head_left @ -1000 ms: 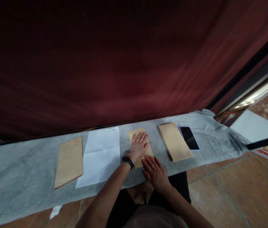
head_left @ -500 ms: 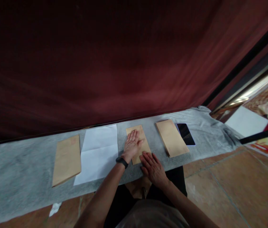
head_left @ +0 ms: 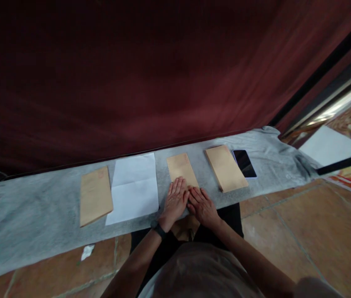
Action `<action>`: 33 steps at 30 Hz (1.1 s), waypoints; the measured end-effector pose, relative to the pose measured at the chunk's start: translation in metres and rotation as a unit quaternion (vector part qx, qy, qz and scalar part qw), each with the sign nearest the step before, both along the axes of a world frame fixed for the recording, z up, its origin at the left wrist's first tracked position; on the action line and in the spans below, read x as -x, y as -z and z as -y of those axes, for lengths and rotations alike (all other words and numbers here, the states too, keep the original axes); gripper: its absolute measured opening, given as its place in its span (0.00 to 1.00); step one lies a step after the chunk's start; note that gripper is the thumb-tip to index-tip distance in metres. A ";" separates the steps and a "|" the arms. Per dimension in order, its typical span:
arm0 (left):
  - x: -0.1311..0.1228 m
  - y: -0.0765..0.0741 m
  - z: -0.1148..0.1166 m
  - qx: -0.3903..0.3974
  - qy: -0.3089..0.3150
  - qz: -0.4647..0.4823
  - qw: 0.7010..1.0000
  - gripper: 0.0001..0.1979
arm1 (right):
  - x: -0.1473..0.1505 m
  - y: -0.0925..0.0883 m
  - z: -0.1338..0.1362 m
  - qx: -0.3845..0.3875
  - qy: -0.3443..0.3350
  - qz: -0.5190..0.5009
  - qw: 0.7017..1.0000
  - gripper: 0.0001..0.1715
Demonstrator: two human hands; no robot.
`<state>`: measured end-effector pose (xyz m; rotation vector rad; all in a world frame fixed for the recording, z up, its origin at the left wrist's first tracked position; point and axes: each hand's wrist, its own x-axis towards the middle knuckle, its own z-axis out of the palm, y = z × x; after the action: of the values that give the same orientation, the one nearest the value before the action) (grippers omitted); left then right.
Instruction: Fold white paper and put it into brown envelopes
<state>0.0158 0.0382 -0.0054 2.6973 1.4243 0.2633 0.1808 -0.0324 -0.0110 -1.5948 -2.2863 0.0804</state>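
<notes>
A brown paper envelope (head_left: 182,166) lies flat in front of me, its near end covered by both hands. My left hand (head_left: 175,200), with a dark band at the wrist, rests palm down on its lower left part, fingers stretched out. Beside it, my right hand (head_left: 202,207) lies flat over the lower right part, fingers extended. The two hands touch or nearly touch. To the left is a creased white sheet of paper (head_left: 134,188). A stack of brown envelopes (head_left: 227,169) sits to the right.
Further left, more brown envelopes (head_left: 95,196) overlap the white sheet's edge. A phone (head_left: 244,163) lies right of the stack. Grey cloth (head_left: 38,207) covers the long narrow table. A dark red curtain (head_left: 163,82) hangs behind it. Crumpled white tissue (head_left: 87,251) is on the tiled floor.
My left hand has slid down the envelope toward me, next to the right hand, uncovering the envelope's upper part. The right hand stays at the near end. The view has shifted slightly.
</notes>
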 end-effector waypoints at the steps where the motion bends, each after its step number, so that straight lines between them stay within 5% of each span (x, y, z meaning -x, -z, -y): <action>1: 0.002 -0.001 0.009 -0.002 0.013 0.001 1.000 0.29 | 0.000 0.000 0.000 0.003 -0.002 0.001 1.000 0.31; 11: 0.030 -0.009 0.048 -0.025 0.090 -0.025 0.995 0.33 | -0.012 -0.007 -0.016 0.042 -0.038 0.001 0.998 0.28; 25: 0.027 -0.009 0.049 -0.005 0.079 -0.025 0.997 0.34 | -0.004 -0.006 -0.121 0.024 0.038 0.026 0.999 0.31; 29: 0.026 -0.010 0.049 -0.007 0.078 -0.033 0.996 0.36 | -0.001 -0.005 -0.110 0.017 0.053 0.023 0.998 0.31; 33: 0.026 -0.009 0.050 -0.008 0.083 -0.037 0.996 0.36 | 0.000 0.001 -0.063 0.018 0.034 0.024 0.999 0.32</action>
<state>-0.0107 -0.0119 0.0041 2.8448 1.2102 0.1656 0.1813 0.0304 -0.0122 -1.7082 -2.2767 0.0668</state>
